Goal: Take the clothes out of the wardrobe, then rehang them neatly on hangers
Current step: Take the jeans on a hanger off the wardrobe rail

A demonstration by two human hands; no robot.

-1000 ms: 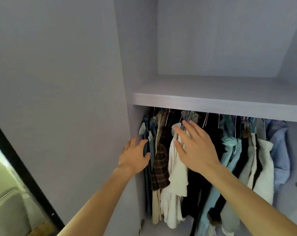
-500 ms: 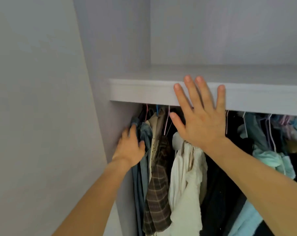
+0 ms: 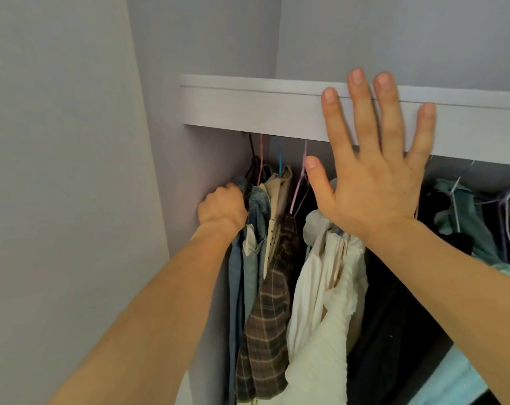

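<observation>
My left hand (image 3: 223, 207) was at centre left of the frame, against the wardrobe's side wall (image 3: 213, 159), its fingers curled round the shoulder of the denim garment (image 3: 256, 206), the leftmost piece on the rail. The garment lay just to the right of that fist and touching it. Its long axis ran straight down toward the lower edge of the frame, and its hanger hook rose behind the shelf (image 3: 248, 109), where the rail itself was hidden. My right hand (image 3: 373, 171) was spread flat with fingers apart, raised in front of the shelf's front edge at upper right and holding nothing; I could not tell if it touched the board. Below it hung the cream garment (image 3: 321, 302), with the plaid shirt (image 3: 265, 331) between that and the denim. I judged the left hand the nearer one, so the lift would have to go up and off the rail. Half a second earlier, my left fingers had only been reaching into the denim; now they had closed on it.
</observation>
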